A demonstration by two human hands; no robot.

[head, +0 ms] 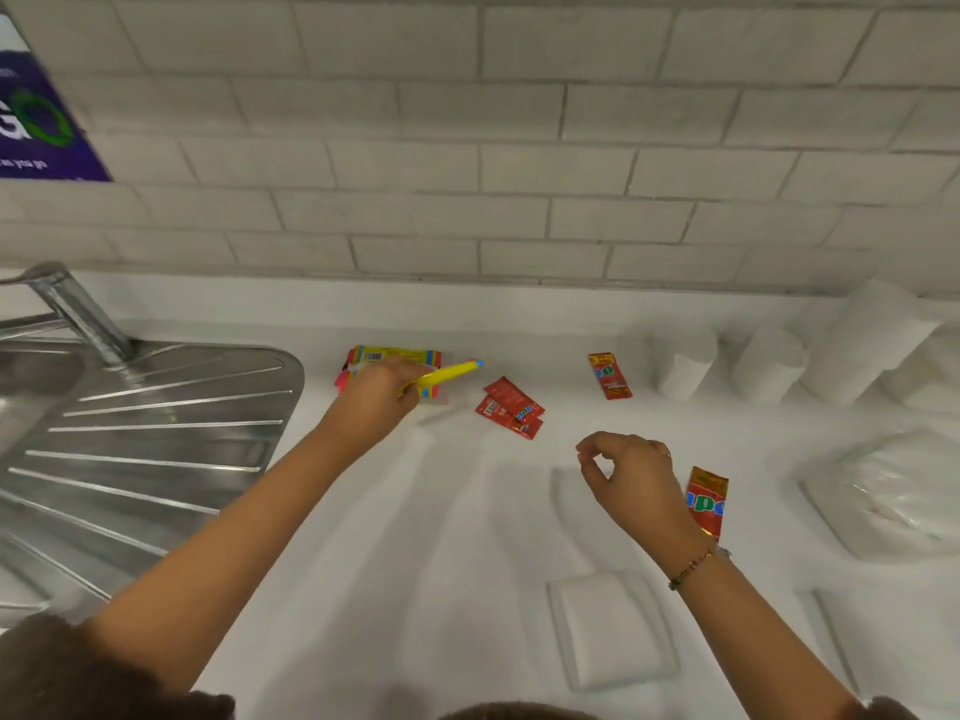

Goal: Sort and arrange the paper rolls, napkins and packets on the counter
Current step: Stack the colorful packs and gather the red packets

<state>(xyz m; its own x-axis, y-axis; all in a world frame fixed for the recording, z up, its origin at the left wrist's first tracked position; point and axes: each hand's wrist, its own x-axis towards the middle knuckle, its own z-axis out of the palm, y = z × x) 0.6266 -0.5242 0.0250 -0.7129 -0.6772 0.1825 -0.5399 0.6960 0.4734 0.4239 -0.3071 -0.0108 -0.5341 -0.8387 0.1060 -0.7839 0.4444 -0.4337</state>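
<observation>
Beside the sink drainboard [156,433], the left hand [382,389] is gripping a yellow packet [447,375] over what may be a packet stack [395,356]; right of it are lying red sachets [511,407], the right hand [631,475] hovering empty, fingers loosely curled, then paper rolls [769,366].

Steel drainboard [156,433], tap [78,314], purple poster [36,122].
</observation>
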